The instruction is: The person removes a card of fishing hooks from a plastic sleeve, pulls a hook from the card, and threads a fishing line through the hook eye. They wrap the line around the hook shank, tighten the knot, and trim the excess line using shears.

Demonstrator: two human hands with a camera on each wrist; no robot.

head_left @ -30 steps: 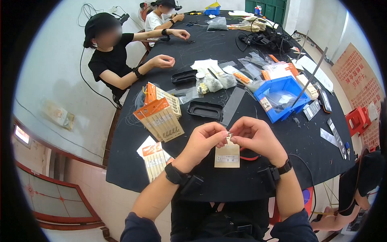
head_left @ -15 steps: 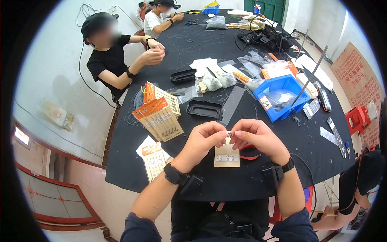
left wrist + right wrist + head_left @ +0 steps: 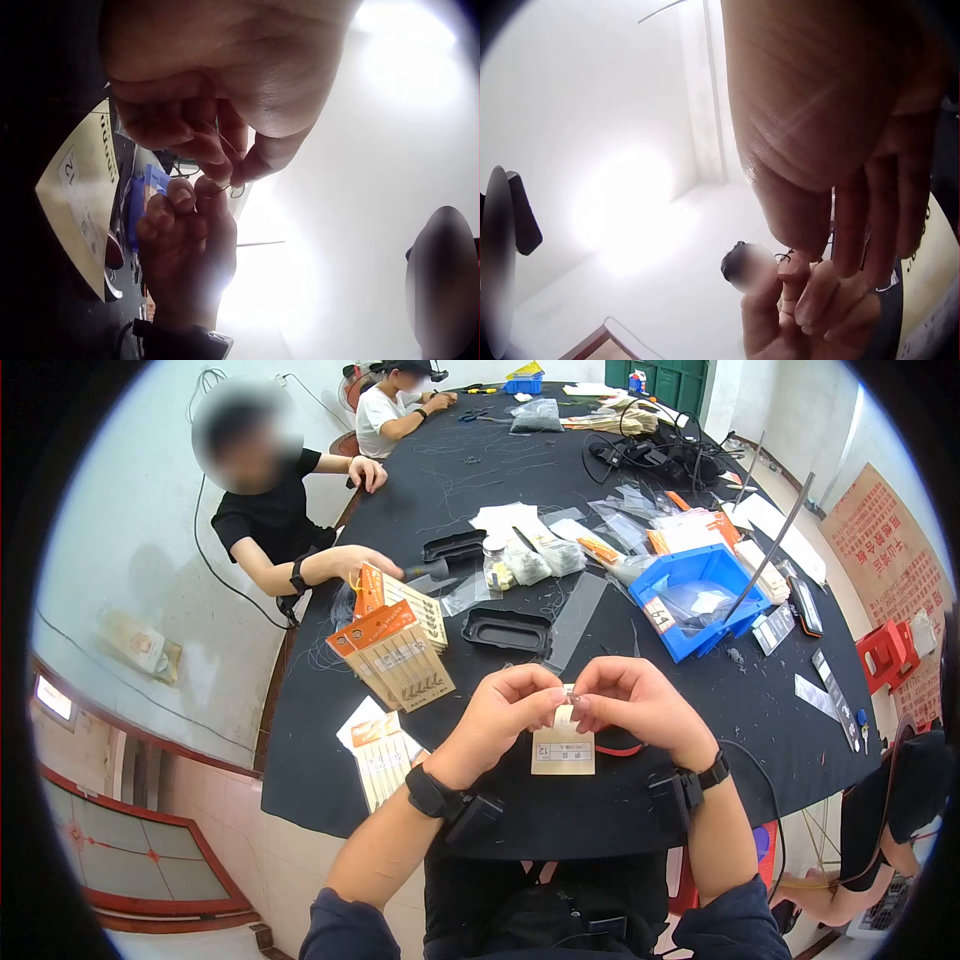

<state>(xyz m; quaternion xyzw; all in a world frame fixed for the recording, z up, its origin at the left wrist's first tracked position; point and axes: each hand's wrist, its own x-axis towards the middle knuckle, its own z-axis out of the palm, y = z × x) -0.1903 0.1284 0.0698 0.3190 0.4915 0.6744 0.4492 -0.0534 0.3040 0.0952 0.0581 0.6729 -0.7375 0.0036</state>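
In the left wrist view a tiny fish hook (image 3: 238, 192) and thin fishing line (image 3: 223, 138) show where the fingertips meet. My left hand (image 3: 497, 712) pinches the hook between thumb and forefinger. Close against it, the thumb and fingers of my right hand (image 3: 645, 708) pinch the line; their exact hold is partly hidden. In the right wrist view a dark curved bit of the hook (image 3: 783, 256) pokes out between the fingertips. Below both hands a cream card (image 3: 563, 759) with a printed label lies on the black cloth. Beside it shows a red curved handle (image 3: 624, 751), partly covered by my right hand.
Orange-topped hook cards (image 3: 395, 652) stand to the left, with more cards (image 3: 381, 765) nearer me. Ahead are a black tray (image 3: 508, 632), a small jar (image 3: 497, 565) and a blue bin (image 3: 690, 610) with a rod. A person (image 3: 265, 510) sits at the left.
My fingertips have shifted slightly around the hook, staying together over the card. The person at the left has drawn one arm back and reached the other behind the hook cards.
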